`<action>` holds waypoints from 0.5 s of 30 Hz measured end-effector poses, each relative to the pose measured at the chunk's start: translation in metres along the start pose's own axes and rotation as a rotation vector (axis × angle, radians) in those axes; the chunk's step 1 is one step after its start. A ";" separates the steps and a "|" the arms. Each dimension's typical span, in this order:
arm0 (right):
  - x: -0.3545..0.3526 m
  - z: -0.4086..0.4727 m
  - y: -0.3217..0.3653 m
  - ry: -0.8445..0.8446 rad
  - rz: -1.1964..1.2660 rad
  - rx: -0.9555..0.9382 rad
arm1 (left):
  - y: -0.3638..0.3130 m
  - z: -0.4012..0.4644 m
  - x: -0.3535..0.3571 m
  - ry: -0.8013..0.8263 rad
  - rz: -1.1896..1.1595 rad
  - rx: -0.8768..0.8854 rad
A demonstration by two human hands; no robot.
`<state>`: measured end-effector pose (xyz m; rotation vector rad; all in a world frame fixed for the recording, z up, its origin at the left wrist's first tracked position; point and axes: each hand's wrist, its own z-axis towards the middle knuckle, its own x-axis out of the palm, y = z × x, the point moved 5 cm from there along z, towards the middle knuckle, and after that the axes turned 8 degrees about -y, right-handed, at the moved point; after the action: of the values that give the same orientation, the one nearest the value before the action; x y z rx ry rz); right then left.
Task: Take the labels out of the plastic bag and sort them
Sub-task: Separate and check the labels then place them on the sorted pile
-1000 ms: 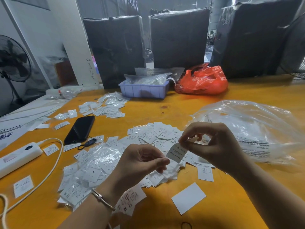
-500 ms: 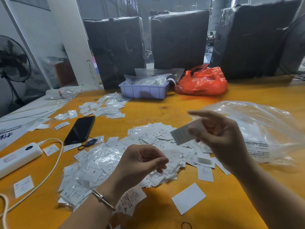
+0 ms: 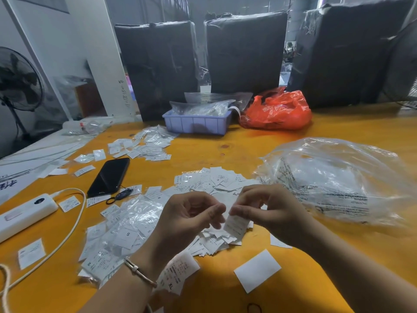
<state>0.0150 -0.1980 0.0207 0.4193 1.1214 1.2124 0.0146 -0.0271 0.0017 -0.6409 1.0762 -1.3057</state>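
Observation:
A large clear plastic bag (image 3: 338, 181) lies crumpled on the yellow table (image 3: 237, 152) at the right. A loose heap of small white labels (image 3: 214, 180) is spread in front of it. My right hand (image 3: 273, 211) pinches one white label (image 3: 235, 225) by its top edge, just above the heap. My left hand (image 3: 189, 218) is level with it, fingers curled, its fingertips almost at the label; I cannot tell whether they touch it. A label marked XL (image 3: 178, 275) lies under my left wrist.
Small clear sleeves with labels (image 3: 130, 229) are piled at the left, and another batch (image 3: 149, 145) lies farther back. A black phone (image 3: 109, 177), a white charger with cable (image 3: 24, 213), a blank white card (image 3: 257, 269), a purple basket (image 3: 196, 125) and a red bag (image 3: 277, 111) are also on the table.
My right hand lifted the label up and away to the right, then brought it back down beside my left hand. My left hand has hardly moved.

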 end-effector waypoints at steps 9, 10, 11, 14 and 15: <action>-0.001 0.000 -0.001 0.039 -0.061 0.024 | -0.002 0.000 0.003 0.029 0.061 0.023; -0.007 0.001 0.001 -0.020 -0.051 0.005 | -0.002 0.000 0.002 0.021 0.051 0.022; -0.014 0.002 0.003 -0.109 -0.040 -0.026 | -0.002 0.000 0.001 0.013 0.043 0.024; -0.036 -0.001 0.012 -0.401 0.039 -0.136 | -0.003 0.000 0.001 0.005 0.047 0.036; -0.039 -0.003 0.016 -0.449 0.076 -0.173 | -0.003 0.000 0.001 0.006 0.052 0.038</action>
<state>0.0065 -0.2276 0.0494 0.5716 0.6163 1.1953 0.0131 -0.0286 0.0037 -0.5774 1.0635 -1.2810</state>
